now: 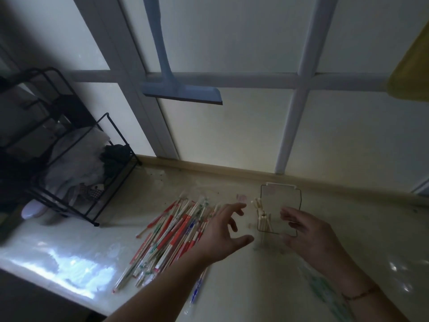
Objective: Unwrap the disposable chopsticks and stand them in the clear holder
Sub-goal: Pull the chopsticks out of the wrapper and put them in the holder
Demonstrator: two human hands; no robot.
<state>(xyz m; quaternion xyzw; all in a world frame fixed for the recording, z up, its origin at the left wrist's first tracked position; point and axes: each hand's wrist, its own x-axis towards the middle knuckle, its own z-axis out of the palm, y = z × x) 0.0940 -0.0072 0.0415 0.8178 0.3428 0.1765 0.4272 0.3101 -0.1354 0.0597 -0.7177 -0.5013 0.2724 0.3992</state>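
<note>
Both hands empty, left hand (222, 231) spread over the wrapped chopsticks (171, 233), right hand (308, 231) loose beside the clear holder (279, 209); next, probably, picking another wrapped pair.

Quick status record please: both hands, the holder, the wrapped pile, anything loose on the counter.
left hand: open, fingers spread, over the right edge of the wrapped pile, holding nothing
right hand: fingers loosely curled, at the holder's near right side; contact unclear
clear holder: upright on the counter, near the back edge
unwrapped chopsticks: a few standing in the holder's left part
wrapped chopsticks: loose pile, left of the holder
empty wrapper: lying by the right forearm
</note>
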